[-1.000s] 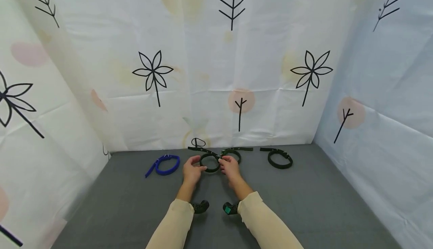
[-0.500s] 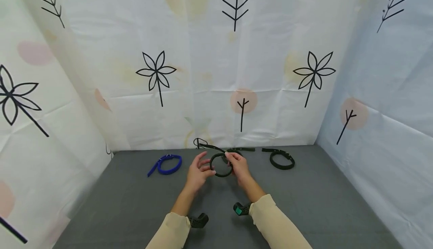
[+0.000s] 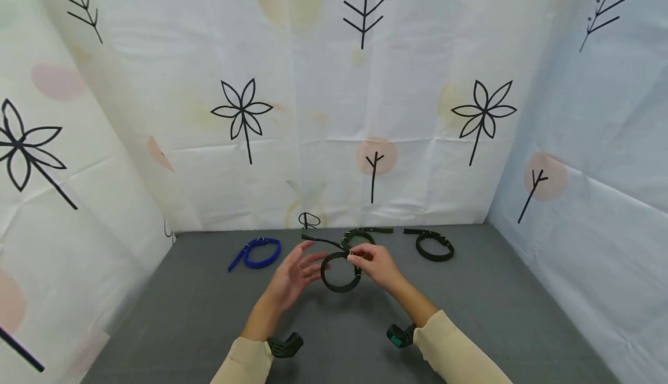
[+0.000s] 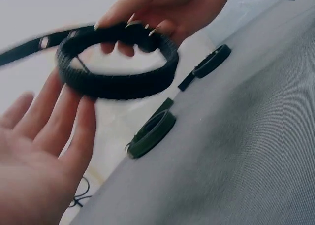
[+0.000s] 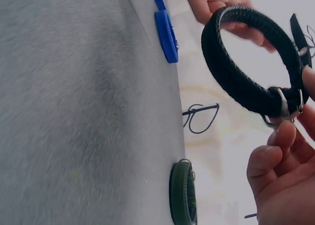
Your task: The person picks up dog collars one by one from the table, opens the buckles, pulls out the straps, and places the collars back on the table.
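A black dog collar (image 3: 340,290), buckled into a ring with its strap end sticking out to the left, is held up over the grey table. My right hand (image 3: 383,265) pinches it at the metal buckle, thumb and fingertips on the hardware in the right wrist view. On the other side, my left hand (image 3: 288,279) has its fingers extended, palm turned up; in the left wrist view, its fingertips touch the lower outside of the padded band (image 4: 123,85). The strap end with metal-ringed holes reaches past the left hand's fingers.
Behind the hands lies a green collar (image 4: 152,136). A blue collar (image 3: 261,265) rests to the left, another dark collar (image 3: 435,258) to the right. Patterned white cloth (image 3: 313,111) stands along the table's back and sides.
The black collar has come up off the table and toward me in the right hand. My left hand has opened out, moving left and nearer, and the green collar behind shows more.
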`<action>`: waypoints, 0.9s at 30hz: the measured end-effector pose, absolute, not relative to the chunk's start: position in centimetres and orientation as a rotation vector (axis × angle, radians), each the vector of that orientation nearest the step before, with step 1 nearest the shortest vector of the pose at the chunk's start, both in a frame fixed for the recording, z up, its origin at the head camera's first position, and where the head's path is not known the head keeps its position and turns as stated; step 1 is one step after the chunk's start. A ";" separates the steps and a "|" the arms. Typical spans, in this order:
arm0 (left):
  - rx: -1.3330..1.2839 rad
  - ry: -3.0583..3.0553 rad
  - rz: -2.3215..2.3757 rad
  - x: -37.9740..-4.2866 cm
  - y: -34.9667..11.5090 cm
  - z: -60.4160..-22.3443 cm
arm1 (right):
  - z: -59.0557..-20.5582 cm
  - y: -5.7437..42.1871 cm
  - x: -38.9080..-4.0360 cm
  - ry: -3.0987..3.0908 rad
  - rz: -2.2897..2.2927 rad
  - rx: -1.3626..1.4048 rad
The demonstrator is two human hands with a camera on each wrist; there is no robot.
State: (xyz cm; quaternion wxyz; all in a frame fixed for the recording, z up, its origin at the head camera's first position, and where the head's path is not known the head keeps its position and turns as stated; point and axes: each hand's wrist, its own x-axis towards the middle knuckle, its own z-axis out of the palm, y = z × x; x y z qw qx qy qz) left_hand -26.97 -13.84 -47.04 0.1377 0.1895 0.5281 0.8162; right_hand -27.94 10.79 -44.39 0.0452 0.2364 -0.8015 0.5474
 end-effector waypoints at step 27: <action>0.694 2.126 1.423 -25.9 -12.8 -43.5 | -42.6 11.7 -25.2 -2.481 0.806 1.364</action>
